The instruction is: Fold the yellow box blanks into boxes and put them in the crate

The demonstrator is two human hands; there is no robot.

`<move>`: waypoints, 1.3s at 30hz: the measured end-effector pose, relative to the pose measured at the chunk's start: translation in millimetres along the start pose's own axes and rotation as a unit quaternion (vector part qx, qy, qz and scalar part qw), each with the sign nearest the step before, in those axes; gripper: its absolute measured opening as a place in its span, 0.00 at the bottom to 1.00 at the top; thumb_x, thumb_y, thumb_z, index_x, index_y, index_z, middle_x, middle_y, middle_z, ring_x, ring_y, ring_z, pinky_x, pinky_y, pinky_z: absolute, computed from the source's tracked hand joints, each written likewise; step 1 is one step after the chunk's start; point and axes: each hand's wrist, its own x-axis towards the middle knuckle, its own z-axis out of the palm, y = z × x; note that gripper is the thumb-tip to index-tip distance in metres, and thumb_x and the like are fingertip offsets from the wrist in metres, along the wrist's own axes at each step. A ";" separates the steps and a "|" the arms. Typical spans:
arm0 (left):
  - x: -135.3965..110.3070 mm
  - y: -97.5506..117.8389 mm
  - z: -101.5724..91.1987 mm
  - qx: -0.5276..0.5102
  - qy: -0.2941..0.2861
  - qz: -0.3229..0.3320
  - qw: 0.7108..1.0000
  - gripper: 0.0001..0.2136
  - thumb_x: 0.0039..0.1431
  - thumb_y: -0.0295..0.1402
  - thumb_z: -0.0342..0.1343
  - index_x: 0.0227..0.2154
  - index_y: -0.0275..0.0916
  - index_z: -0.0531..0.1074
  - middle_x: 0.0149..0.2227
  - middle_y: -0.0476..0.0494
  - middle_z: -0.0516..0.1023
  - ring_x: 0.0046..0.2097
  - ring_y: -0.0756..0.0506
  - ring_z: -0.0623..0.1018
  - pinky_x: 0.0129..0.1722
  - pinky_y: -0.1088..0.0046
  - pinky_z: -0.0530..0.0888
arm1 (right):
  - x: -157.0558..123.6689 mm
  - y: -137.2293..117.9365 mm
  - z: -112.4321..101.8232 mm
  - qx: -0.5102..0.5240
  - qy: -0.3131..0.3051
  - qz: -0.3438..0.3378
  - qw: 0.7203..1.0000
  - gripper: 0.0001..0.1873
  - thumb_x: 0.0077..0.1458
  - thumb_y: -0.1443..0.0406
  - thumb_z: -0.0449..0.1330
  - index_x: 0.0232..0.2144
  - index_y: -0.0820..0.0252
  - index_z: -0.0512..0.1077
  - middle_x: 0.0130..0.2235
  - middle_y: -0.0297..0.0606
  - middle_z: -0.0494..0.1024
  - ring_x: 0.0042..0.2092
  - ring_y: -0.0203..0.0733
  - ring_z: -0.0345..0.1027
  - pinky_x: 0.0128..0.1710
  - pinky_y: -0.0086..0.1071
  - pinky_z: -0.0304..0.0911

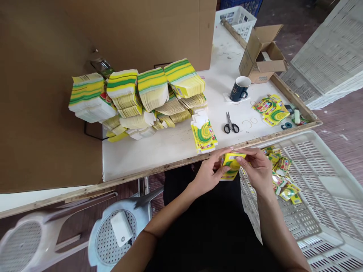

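Note:
A small yellow and green carton (232, 164) is held between both hands, just in front of the table's wooden edge. My left hand (210, 170) grips its left side, thumb on the front face. At its upper right, the fingers and thumb of my right hand (256, 166) pinch the top. The back of the carton is hidden. A short pile of flat cartons (203, 134) lies on the table just beyond my left hand. Farther left, flattened cartons (153, 88) are stacked in several thick bundles.
Scissors (231, 124), a dark mug (239, 89) and loose flat cartons (272, 109) lie on the table. An open cardboard box (263, 56) stands behind. At right, a white plastic crate (320, 177) holds several folded cartons. A stool (113, 234) bears a white device (121, 228).

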 end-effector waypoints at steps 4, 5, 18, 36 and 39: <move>17.0 -8.2 -19.4 0.228 0.092 0.059 0.968 0.30 0.66 0.40 0.59 0.69 0.43 0.60 0.74 0.33 0.59 0.76 0.33 0.55 0.75 0.42 0.48 | 5.0 -4.1 -31.1 -0.217 0.196 -0.037 0.956 0.14 0.58 0.54 0.69 0.41 0.56 0.79 0.38 0.40 0.76 0.33 0.42 0.60 0.37 0.39 0.61; 21.2 -12.8 -26.6 0.271 0.110 0.052 0.955 0.32 0.65 0.39 0.61 0.69 0.41 0.60 0.75 0.31 0.56 0.77 0.32 0.51 0.75 0.39 0.44 | 6.2 -3.7 -37.8 -0.253 0.227 -0.039 0.940 0.15 0.57 0.54 0.70 0.42 0.56 0.79 0.38 0.40 0.75 0.34 0.43 0.59 0.38 0.40 0.60; -1.0 -11.6 -24.9 0.242 -0.002 0.176 0.954 0.17 0.69 0.34 0.57 0.58 0.46 0.77 0.62 0.38 0.77 0.67 0.38 0.74 0.71 0.46 0.65 | 2.5 8.1 40.8 0.148 0.001 0.193 0.970 0.23 0.52 0.46 0.70 0.39 0.57 0.78 0.32 0.37 0.81 0.27 0.37 0.67 0.25 0.30 0.64; -0.6 2.0 -24.3 -0.280 0.023 -0.108 0.954 0.28 0.48 0.52 0.72 0.47 0.37 0.79 0.54 0.33 0.82 0.58 0.33 0.80 0.57 0.55 0.77 | -9.8 -8.5 47.1 0.185 -0.075 0.159 0.967 0.21 0.49 0.47 0.73 0.38 0.54 0.79 0.40 0.40 0.84 0.42 0.46 0.78 0.46 0.40 0.76; 1.2 -5.3 -20.0 -0.267 0.075 -0.117 0.954 0.26 0.50 0.53 0.70 0.43 0.37 0.78 0.46 0.37 0.85 0.53 0.36 0.83 0.54 0.56 0.79 | -11.4 -10.5 49.8 0.182 -0.071 0.169 0.966 0.21 0.49 0.47 0.73 0.34 0.55 0.77 0.35 0.38 0.83 0.36 0.44 0.77 0.41 0.39 0.76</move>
